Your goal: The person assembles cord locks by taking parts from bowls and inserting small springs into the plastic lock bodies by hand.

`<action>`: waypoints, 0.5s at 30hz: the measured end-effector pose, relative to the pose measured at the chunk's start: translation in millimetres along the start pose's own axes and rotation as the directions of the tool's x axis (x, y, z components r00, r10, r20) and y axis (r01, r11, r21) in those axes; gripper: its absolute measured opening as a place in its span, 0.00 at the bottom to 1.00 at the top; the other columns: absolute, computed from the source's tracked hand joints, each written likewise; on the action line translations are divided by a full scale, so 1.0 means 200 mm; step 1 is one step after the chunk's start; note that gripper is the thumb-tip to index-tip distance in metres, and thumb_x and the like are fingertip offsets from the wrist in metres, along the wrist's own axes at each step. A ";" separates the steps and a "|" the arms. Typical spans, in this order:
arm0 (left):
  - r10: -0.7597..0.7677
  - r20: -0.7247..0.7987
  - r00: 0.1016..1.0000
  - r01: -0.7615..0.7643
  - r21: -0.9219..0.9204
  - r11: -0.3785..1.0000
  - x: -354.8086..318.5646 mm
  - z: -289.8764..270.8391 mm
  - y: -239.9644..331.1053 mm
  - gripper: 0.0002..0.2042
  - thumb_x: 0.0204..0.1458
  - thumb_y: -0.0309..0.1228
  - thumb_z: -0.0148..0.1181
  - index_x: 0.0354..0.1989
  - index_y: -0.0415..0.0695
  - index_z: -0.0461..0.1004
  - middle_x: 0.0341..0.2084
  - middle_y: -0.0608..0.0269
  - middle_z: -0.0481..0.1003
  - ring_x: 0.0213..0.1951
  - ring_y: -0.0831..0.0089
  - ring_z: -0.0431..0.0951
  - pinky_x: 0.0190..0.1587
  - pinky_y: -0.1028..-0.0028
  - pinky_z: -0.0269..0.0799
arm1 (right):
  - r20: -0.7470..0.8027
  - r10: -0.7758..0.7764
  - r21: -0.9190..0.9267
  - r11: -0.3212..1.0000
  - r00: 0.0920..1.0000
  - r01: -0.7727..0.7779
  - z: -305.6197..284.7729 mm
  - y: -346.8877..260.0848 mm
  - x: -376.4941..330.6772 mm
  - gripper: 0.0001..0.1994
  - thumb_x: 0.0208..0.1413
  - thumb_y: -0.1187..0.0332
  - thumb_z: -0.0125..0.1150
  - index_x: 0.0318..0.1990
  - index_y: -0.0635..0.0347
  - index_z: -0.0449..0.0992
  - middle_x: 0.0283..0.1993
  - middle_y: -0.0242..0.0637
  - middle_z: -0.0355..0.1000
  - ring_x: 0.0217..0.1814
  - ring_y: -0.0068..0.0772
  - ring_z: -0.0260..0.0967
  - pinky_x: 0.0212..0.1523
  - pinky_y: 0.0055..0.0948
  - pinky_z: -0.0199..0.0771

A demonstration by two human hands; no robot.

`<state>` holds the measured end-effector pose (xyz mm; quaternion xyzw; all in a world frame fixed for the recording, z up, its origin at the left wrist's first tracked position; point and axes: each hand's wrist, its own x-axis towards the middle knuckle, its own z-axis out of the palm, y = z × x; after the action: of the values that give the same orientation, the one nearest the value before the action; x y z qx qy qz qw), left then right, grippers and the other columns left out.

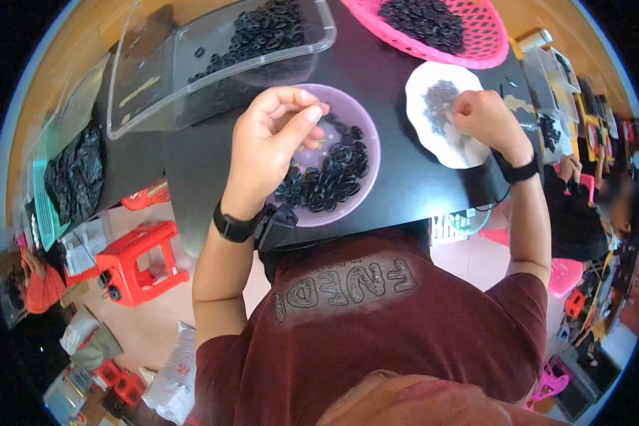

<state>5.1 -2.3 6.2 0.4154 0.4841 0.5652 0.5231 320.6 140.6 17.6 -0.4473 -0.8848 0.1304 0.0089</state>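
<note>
My left hand [273,135] is above the left rim of a purple bowl [371,170]. Its thumb and forefinger come together in a pinch, and whatever they hold, if anything, is too small to make out. Inside the bowl lie many black ring-shaped parts [334,174]. Over a white scalloped plate [468,153], my right hand [493,121] has its fingers curled in at the edge of a pile of tiny grey pieces [440,103]. Its fingertips are partly hidden, and I cannot see what lies between them.
A clear plastic bin [192,53] with black parts stands at the back left of the dark table [394,192]. At the back right is a pink basket [493,50] of black pieces. A red stool [138,263] is on the floor at left. Another person [582,206] sits at right.
</note>
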 end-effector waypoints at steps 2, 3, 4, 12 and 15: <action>0.022 -0.024 0.999 -0.022 0.002 1.000 0.01 0.00 0.01 0.07 0.56 0.24 0.58 0.41 0.38 0.70 0.37 0.56 0.78 0.30 0.78 0.76 0.33 0.79 0.74 | -0.049 0.075 0.053 0.996 0.996 -0.073 -0.02 0.01 -0.03 0.06 0.44 0.70 0.57 0.27 0.64 0.76 0.24 0.47 0.73 0.28 0.47 0.73 0.31 0.36 0.73; 0.035 -0.025 0.999 -0.035 -0.005 0.999 0.02 -0.01 0.02 0.07 0.56 0.24 0.58 0.41 0.38 0.70 0.37 0.56 0.78 0.30 0.78 0.76 0.33 0.79 0.74 | -0.074 0.140 0.125 0.984 0.987 -0.131 -0.03 0.00 -0.04 0.06 0.44 0.70 0.57 0.27 0.64 0.75 0.24 0.47 0.73 0.27 0.44 0.73 0.30 0.35 0.72; 0.048 -0.025 0.999 -0.048 -0.011 0.999 0.02 -0.02 0.02 0.07 0.56 0.25 0.58 0.41 0.39 0.70 0.37 0.56 0.78 0.30 0.78 0.76 0.33 0.79 0.75 | -0.093 0.208 0.198 0.962 0.974 -0.187 -0.05 -0.02 -0.05 0.06 0.44 0.70 0.57 0.28 0.64 0.75 0.23 0.47 0.72 0.25 0.42 0.72 0.30 0.34 0.72; 0.201 0.232 0.952 -0.307 0.742 0.597 0.02 -0.04 -0.05 0.09 0.56 0.26 0.58 0.44 0.38 0.74 0.39 0.63 0.77 0.40 0.78 0.77 0.42 0.77 0.73 | -0.172 0.174 0.701 0.713 0.970 -0.004 -0.08 -0.27 -0.07 0.10 0.54 0.76 0.54 0.42 0.66 0.78 0.31 0.32 0.74 0.28 0.18 0.70 0.29 0.19 0.72; -0.039 0.207 0.978 -0.098 0.611 0.786 0.02 -0.04 -0.05 0.09 0.56 0.26 0.58 0.44 0.38 0.75 0.38 0.65 0.77 0.39 0.80 0.76 0.42 0.78 0.72 | -0.127 0.033 0.764 0.640 0.991 0.077 -0.08 -0.40 -0.02 0.10 0.54 0.75 0.58 0.43 0.65 0.78 0.32 0.33 0.76 0.30 0.18 0.71 0.30 0.18 0.72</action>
<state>-1.8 -0.2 -5.8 0.6280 0.5781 0.3372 0.3971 261.5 95.0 53.0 -0.3980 -0.7488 0.4637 0.2566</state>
